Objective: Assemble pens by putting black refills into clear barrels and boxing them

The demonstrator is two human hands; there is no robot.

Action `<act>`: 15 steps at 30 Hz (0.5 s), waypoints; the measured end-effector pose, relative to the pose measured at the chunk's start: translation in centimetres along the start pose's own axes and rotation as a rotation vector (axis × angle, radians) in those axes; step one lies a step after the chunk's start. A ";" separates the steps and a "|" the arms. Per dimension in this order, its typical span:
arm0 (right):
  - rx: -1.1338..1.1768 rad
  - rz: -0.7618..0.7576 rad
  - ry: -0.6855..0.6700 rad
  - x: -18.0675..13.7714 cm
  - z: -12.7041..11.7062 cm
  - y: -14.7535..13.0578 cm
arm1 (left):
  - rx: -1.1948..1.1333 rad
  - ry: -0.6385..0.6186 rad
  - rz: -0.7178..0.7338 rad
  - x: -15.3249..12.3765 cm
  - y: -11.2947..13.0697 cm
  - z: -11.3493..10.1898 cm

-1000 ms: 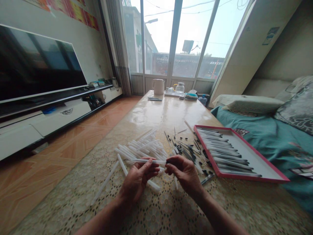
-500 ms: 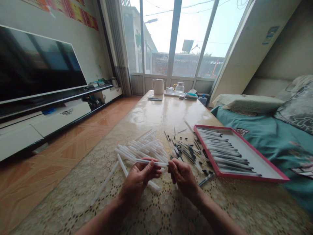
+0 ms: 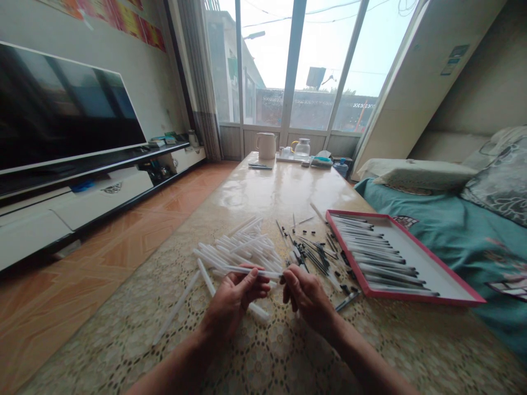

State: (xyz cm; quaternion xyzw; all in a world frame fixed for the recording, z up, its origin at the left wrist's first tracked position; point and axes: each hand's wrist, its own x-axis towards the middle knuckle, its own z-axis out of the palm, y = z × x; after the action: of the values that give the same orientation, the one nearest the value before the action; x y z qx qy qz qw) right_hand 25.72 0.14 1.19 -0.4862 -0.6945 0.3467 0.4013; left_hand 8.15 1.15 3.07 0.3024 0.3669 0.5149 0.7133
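My left hand point(image 3: 235, 296) pinches a clear pen barrel point(image 3: 251, 271) that lies level in front of me, its right end pointing at my right hand point(image 3: 305, 293). The right hand's fingers are curled together at that end of the barrel, round a small dark part I cannot make out. Behind my hands lies a heap of clear pen barrels point(image 3: 239, 249). To its right are scattered dark refills and small pen parts point(image 3: 315, 255). A red-rimmed tray point(image 3: 448, 271) further right holds a row of finished pens point(image 3: 381, 258).
The long table point(image 3: 267, 192) has a lace-patterned cover. A white jug point(image 3: 266, 145), a glass pot point(image 3: 302, 148) and small items stand at its far end by the window. A teal-covered sofa point(image 3: 453, 230) lies right; a TV point(image 3: 61, 109) on a low cabinet lies left.
My right hand has drawn in from a looser hold to close up against the barrel's right end. The left hand and barrel have hardly moved.
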 end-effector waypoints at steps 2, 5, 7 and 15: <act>-0.015 -0.008 -0.005 0.0 -0.1 0.0 | 0.001 0.011 0.001 0.0 0.0 0.0; -0.028 -0.021 -0.026 -0.1 -0.1 0.0 | 0.005 0.005 0.002 0.1 -0.1 -0.1; -0.025 -0.020 -0.043 0.0 0.0 0.1 | 0.005 -0.015 -0.003 0.2 -0.2 -0.2; -0.063 -0.034 -0.016 0.1 -0.3 -0.3 | 0.002 0.018 -0.003 0.1 0.0 0.0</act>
State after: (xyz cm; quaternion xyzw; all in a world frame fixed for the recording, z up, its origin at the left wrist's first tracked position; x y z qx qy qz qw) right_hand 25.84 0.16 1.56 -0.4841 -0.7165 0.3216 0.3859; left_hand 8.22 1.20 3.06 0.2980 0.3742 0.5161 0.7105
